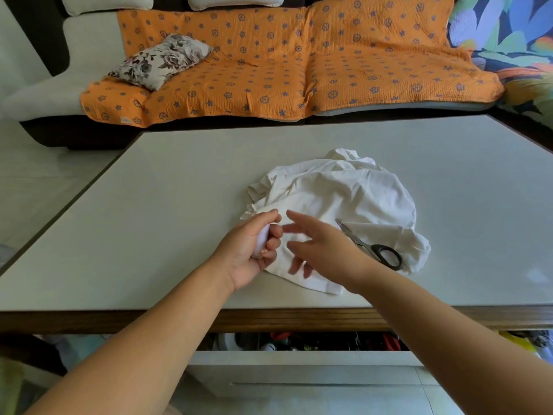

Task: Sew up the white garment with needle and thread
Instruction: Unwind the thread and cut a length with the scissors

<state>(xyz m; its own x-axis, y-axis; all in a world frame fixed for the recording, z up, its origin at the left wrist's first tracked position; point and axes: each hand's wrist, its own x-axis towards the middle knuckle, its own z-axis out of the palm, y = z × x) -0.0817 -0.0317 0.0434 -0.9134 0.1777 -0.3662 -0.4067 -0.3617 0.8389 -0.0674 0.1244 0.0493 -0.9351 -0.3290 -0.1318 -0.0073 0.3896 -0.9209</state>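
Living rm w/ a sofa under an orange patterned cover, floral pillow on it; in front a pale table w/ the white garment lying crumpled near the middle-right, scissors resting on its near-right folds, blades closed as far as I can see. Left hand is curled round a small pale object, prob. a thread spool, held just above the garment's near-left edge; right hand has fingers spread & loose, holding nothing, hovering over the cloth right beside the left, a bit motion-blurred. No needle or thread strand is visible, too fine to tell. Step in hand looks like drawing thread off the spool, so the task is barely begun. To do it well: find the loose end w/ right thumb & forefinger, keep the spool steady in the left, pull off a manageable length so it won't tangle, then cut w/ the scissors close by. Risk: garment is bunched, so the part to mend isn't exposed; flatten it before stitching
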